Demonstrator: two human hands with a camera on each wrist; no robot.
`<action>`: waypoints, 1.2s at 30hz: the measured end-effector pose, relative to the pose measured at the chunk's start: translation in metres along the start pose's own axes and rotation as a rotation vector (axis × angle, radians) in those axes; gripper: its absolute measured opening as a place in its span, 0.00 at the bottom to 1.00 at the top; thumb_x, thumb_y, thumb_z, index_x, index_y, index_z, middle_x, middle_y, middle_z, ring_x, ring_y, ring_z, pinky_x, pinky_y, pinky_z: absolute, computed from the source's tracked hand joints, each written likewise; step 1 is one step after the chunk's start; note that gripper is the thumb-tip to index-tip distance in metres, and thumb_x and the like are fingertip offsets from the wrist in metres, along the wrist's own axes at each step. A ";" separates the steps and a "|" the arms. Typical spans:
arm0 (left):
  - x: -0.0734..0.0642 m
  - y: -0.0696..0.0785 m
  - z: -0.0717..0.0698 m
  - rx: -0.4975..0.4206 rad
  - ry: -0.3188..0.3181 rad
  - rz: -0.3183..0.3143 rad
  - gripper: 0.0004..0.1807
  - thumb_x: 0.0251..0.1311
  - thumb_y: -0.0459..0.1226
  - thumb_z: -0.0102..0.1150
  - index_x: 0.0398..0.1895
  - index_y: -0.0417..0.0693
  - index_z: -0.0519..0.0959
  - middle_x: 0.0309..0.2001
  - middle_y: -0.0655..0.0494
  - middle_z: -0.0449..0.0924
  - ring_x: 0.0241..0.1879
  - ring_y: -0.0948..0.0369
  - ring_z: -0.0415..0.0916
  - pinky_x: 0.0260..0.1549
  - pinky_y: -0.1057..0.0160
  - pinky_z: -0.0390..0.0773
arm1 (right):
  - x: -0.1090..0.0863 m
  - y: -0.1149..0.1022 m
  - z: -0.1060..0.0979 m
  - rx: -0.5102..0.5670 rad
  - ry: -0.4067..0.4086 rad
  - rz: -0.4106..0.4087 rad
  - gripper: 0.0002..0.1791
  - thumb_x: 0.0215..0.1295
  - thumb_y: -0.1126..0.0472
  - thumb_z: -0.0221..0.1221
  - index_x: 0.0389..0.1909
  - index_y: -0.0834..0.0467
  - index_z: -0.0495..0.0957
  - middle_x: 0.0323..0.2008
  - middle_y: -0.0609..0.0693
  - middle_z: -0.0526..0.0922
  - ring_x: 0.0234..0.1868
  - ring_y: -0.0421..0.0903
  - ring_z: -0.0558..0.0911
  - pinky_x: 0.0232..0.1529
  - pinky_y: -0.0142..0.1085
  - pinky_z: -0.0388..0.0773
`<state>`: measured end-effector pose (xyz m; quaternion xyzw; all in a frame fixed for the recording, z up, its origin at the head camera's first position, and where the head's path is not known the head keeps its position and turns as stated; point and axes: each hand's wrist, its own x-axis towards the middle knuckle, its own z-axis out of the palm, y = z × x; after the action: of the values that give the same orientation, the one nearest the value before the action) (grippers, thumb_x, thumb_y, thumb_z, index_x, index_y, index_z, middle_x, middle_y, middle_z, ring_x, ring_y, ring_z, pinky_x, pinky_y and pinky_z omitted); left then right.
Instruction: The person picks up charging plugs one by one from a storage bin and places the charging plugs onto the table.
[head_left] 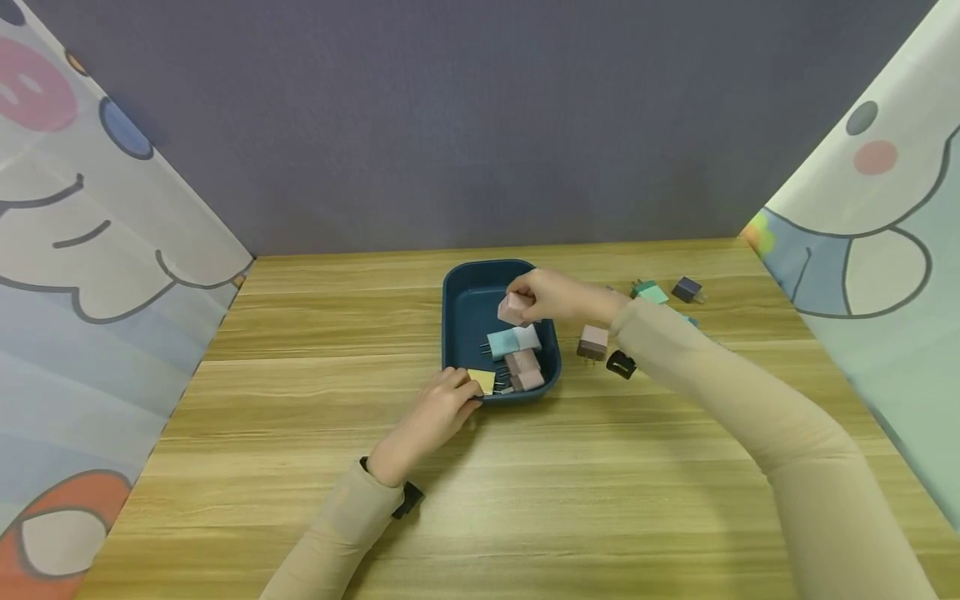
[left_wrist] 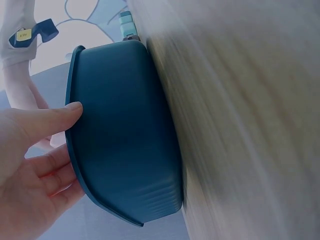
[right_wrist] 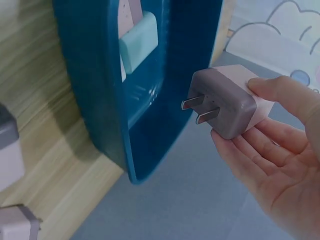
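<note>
A dark blue plastic bin (head_left: 447, 317) stands on the wooden table. Its near-left rim is pinched by my left hand (head_left: 438, 410), thumb on the outer wall and fingers over the inside, as the left wrist view shows. Over the bin's right side, my right hand (head_left: 558, 297) holds a pink-and-mauve plug charger (right_wrist: 225, 100) between thumb and fingers, its two metal prongs bare. Inside the bin lie a light blue charger (head_left: 502, 344), a white one (head_left: 528, 337), a yellow one (head_left: 482, 381) and pinkish ones (head_left: 522, 361).
Right of the bin on the table lie a pink-and-mauve charger (head_left: 592, 342), a small black charger-like piece (head_left: 621, 364), a green charger (head_left: 651, 292) and a dark purple one (head_left: 687, 289). A grey panel (head_left: 480, 125) rises behind the table, with cartoon-printed sheets on both sides.
</note>
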<state>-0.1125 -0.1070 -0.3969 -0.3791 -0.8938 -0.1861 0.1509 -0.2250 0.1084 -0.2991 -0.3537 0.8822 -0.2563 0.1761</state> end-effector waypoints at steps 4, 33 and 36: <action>0.000 0.000 0.000 -0.005 0.000 0.000 0.05 0.47 0.32 0.64 0.27 0.46 0.77 0.25 0.58 0.69 0.26 0.62 0.64 0.26 0.67 0.64 | -0.007 0.004 -0.006 -0.016 0.035 -0.009 0.13 0.55 0.70 0.53 0.43 0.67 0.74 0.25 0.51 0.71 0.25 0.43 0.66 0.26 0.34 0.62; -0.001 -0.001 0.003 -0.019 0.031 0.011 0.05 0.46 0.31 0.64 0.26 0.47 0.77 0.24 0.58 0.69 0.24 0.63 0.62 0.25 0.67 0.64 | -0.065 0.044 -0.034 -0.042 0.175 0.164 0.22 0.54 0.71 0.53 0.52 0.73 0.68 0.43 0.66 0.76 0.41 0.54 0.77 0.39 0.43 0.75; -0.001 -0.001 0.003 -0.018 0.028 0.007 0.05 0.46 0.31 0.64 0.26 0.46 0.77 0.24 0.58 0.69 0.25 0.63 0.62 0.25 0.67 0.63 | -0.071 0.049 -0.036 -0.041 0.189 0.170 0.21 0.56 0.71 0.52 0.51 0.74 0.68 0.42 0.66 0.76 0.40 0.55 0.77 0.37 0.43 0.74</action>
<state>-0.1132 -0.1072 -0.4003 -0.3812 -0.8885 -0.1989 0.1607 -0.2201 0.2016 -0.2896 -0.2552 0.9267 -0.2546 0.1061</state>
